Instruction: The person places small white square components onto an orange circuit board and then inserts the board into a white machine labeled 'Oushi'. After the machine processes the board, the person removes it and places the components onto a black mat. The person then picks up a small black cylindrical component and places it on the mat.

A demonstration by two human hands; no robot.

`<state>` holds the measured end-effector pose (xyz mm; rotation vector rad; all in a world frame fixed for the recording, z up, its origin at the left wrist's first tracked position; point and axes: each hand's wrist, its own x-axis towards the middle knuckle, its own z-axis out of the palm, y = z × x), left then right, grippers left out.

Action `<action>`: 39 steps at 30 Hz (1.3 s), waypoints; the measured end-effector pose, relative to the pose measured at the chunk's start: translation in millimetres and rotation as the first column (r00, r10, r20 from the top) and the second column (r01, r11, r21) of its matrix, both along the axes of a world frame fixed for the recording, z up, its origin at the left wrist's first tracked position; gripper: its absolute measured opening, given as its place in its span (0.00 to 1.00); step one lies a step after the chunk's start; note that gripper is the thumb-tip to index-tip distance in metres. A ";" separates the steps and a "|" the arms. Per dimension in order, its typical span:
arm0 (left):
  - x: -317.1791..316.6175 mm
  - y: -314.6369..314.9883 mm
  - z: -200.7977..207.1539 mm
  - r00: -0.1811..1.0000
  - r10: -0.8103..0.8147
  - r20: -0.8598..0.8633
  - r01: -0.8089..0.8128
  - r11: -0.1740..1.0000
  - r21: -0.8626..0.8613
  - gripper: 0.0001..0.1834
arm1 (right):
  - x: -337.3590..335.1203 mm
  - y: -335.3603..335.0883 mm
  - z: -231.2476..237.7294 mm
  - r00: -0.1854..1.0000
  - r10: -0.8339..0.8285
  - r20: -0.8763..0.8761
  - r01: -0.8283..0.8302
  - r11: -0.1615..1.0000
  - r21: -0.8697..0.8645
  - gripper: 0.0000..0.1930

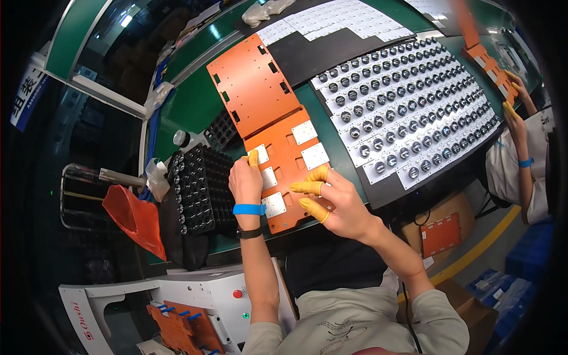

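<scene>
An orange hinged fixture (284, 133) lies unfolded on the green bench, its slotted lid (248, 83) laid away from me. White square plates sit in its near half, among them an upper-left plate (260, 152) and a right-hand plate (315, 156). My left hand (245, 179) rests at the fixture's left edge. Its yellow-covered fingertip touches the upper-left plate; the other fingers are mostly hidden. Over the lower right of the fixture, my right hand (338, 204) is open. Its yellow-covered fingers are spread, with nothing visible between them.
Black trays (204, 186) with round cups stand stacked to the left. On the right, a large board (408, 112) carries rows of white plates with dark lenses. A co-worker's hands (513, 97) hold another orange fixture at far right. An orange-red bag (135, 216) hangs left.
</scene>
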<state>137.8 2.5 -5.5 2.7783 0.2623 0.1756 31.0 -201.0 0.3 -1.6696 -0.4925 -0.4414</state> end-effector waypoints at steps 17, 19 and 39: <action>-40.8 -3.2 15.2 0.988 -0.026 0.151 0.019 0.999 0.044 0.17 | -2.0 4.9 -0.4 0.998 0.032 0.055 -0.023 0.986 -0.166 0.13; -56.4 -9.8 23.9 0.984 -0.076 0.160 0.079 0.997 -0.016 0.17 | -1.5 6.4 0.7 0.998 0.042 0.056 -0.032 0.984 -0.176 0.13; -133.8 -21.5 0.9 0.889 -0.342 0.306 0.343 0.938 0.054 0.42 | 227.6 29.2 1.1 0.852 -0.516 -0.090 0.403 0.756 -0.515 0.35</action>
